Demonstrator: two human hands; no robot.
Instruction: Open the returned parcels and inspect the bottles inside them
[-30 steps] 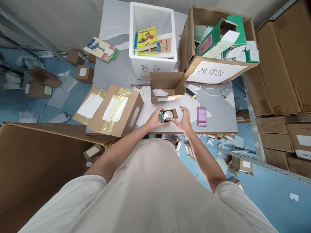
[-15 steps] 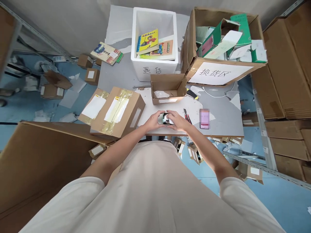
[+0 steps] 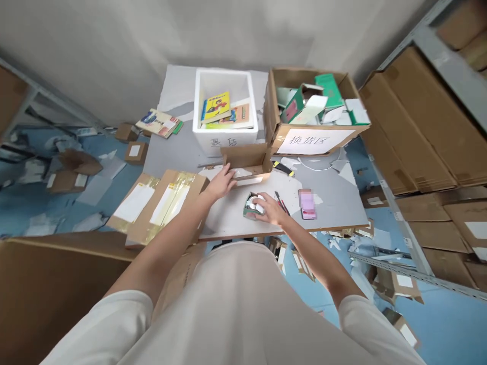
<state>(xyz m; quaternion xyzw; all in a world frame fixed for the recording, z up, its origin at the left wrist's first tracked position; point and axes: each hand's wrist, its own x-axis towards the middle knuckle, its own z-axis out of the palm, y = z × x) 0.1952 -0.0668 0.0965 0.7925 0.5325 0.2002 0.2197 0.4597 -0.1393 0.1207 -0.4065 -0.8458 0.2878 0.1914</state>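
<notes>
My left hand (image 3: 220, 183) is at the left end of the small open cardboard box (image 3: 250, 161), its fingers closed on the box's edge. A crumpled whitish piece lies inside that box. In my right hand (image 3: 271, 208) is a small green box (image 3: 249, 212), held near the table's front edge. Its top is open and something white and rounded shows inside, partly covered by my fingers. Close by on the right lie a red-and-black pen-like tool (image 3: 282, 202) and a phone (image 3: 307, 204) with a pink screen.
A white foam box (image 3: 224, 138) with books stands at the back, beside a large carton (image 3: 271, 129) of green boxes. Taped parcels (image 3: 169, 205) lie at the left. A yellow-and-black cutter (image 3: 283, 169) and books (image 3: 158, 123) are on the table (image 3: 335, 190). Shelving with cartons (image 3: 411, 121) is at right.
My left hand has left the small green box and moved forward and left to the cardboard box. My right hand keeps hold of the green box. The camera view has tilted up.
</notes>
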